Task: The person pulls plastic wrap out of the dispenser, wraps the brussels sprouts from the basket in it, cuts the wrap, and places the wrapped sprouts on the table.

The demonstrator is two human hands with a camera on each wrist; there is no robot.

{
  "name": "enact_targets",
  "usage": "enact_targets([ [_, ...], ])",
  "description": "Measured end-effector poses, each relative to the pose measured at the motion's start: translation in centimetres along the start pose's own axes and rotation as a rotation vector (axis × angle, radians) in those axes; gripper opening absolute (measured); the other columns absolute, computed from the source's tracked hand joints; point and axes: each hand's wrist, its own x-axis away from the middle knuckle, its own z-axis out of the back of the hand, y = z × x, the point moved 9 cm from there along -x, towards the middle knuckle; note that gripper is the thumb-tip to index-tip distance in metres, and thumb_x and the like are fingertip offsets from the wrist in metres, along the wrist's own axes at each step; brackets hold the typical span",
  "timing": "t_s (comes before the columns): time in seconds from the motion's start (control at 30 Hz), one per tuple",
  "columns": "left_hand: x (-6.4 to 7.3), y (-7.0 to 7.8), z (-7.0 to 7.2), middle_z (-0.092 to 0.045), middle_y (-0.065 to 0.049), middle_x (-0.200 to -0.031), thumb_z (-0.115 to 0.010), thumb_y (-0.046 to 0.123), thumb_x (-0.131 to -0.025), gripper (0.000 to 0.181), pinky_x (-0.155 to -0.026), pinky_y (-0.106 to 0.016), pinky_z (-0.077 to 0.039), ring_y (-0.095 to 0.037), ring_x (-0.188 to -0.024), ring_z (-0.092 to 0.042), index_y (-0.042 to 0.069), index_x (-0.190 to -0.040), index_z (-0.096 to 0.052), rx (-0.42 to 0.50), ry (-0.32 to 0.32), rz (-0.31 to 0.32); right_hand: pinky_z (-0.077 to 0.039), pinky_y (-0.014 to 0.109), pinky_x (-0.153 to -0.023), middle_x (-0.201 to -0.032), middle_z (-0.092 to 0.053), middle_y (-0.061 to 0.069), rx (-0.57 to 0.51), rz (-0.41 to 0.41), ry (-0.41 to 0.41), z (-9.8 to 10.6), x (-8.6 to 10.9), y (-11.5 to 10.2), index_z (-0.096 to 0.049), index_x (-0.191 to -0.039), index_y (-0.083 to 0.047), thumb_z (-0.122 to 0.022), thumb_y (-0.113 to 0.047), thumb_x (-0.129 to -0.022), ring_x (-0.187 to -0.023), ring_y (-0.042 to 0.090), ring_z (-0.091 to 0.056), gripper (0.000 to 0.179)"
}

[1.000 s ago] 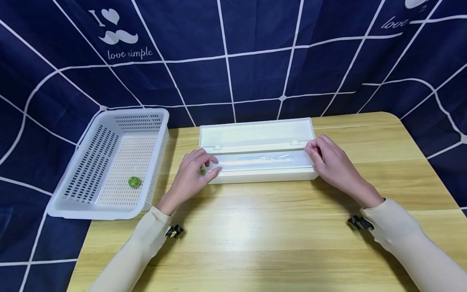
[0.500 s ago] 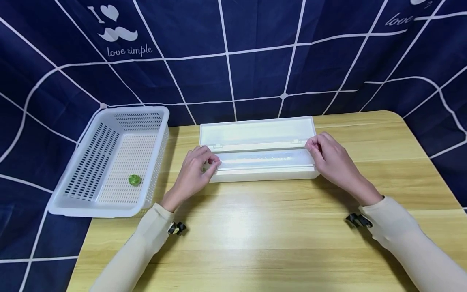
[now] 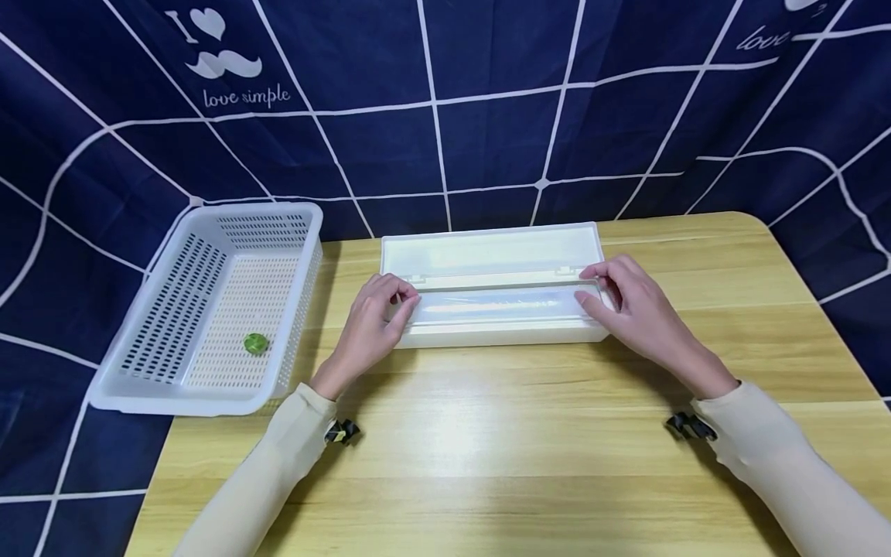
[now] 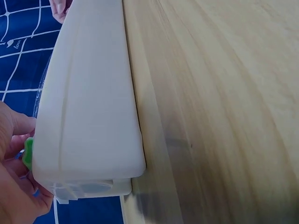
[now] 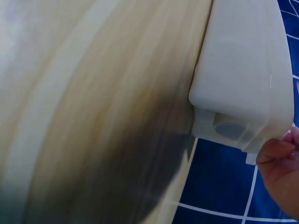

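Note:
A long white cling film dispenser lies on the table with its lid raised at the back. Clear cling film stretches shiny along its top. At the left end, my left hand brings thumb and index tips together on the film's edge. A green slide cutter shows beside those fingers in the left wrist view. My right hand is at the other end, thumb and index finger spread apart at the film's right corner. In the right wrist view its fingertips reach the dispenser's end.
A white perforated basket stands at the left of the wooden table, holding a small green round item. Dark blue cloth with white lines hangs close behind the dispenser.
My right thumb and index finger have parted from their earlier pinch at the film's right end. My left fingertips have closed together and shifted slightly back. The dispenser stays in place.

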Motion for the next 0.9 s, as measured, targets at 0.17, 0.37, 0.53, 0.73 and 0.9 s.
enact_targets([
  [0.17, 0.2, -0.1, 0.0, -0.07, -0.007, -0.093, -0.076, 0.004, -0.102, 0.004, -0.081, -0.038, -0.045, -0.026, -0.09, -0.055, 0.001, -0.101, -0.074, -0.012, -0.014, -0.006, -0.032, 0.026, -0.068, -0.097, -0.049, 0.005, -0.006, 0.029, 0.016, 0.2, 0.3, 0.1, -0.076, -0.115, -0.007, -0.087, -0.014, -0.093, -0.083, 0.016, -0.04, 0.026],
  [0.37, 0.6, -0.2, 0.3, -0.067, -0.006, -0.097, -0.08, 0.002, -0.098, 0.006, -0.082, -0.04, -0.042, -0.028, -0.095, -0.051, 0.001, -0.103, -0.076, -0.053, -0.053, -0.014, -0.032, 0.023, -0.067, -0.093, -0.048, 0.005, -0.048, 0.03, 0.016, 0.4, 0.2, 0.6, -0.079, -0.106, -0.008, -0.087, -0.008, -0.094, -0.08, 0.015, -0.04, 0.015],
  [0.53, 0.9, -0.8, 0.9, -0.062, -0.006, -0.093, -0.081, 0.0, -0.096, 0.004, -0.081, -0.04, -0.039, -0.03, -0.094, -0.048, 0.002, -0.095, -0.078, -0.065, -0.018, 0.053, -0.033, 0.025, -0.065, -0.093, -0.049, 0.007, -0.097, -0.05, -0.016, 0.3, 0.4, 1.6, -0.08, -0.106, -0.009, -0.082, -0.01, -0.099, -0.08, 0.018, -0.041, 0.007],
  [0.73, 1.2, -1.4, 1.4, -0.06, -0.007, -0.091, -0.08, -0.001, -0.097, 0.005, -0.078, -0.037, -0.04, -0.028, -0.087, -0.049, 0.002, -0.093, -0.077, -0.006, 0.017, 0.121, -0.035, 0.025, -0.064, -0.094, -0.054, 0.007, -0.157, -0.105, -0.007, 0.4, 0.6, 2.5, -0.081, -0.11, -0.01, -0.079, -0.012, -0.102, -0.081, 0.018, -0.045, 0.008],
  [0.9, 1.3, -1.9, 1.6, -0.058, -0.008, -0.092, -0.079, 0.002, -0.099, 0.003, -0.069, -0.032, -0.041, -0.026, -0.082, -0.051, 0.0, -0.095, -0.078, 0.023, 0.042, 0.169, -0.037, 0.024, -0.065, -0.097, -0.057, 0.006, -0.193, -0.119, 0.015, 0.4, 0.5, 2.7, -0.081, -0.111, -0.008, -0.078, -0.011, -0.103, -0.082, 0.017, -0.047, 0.009],
])
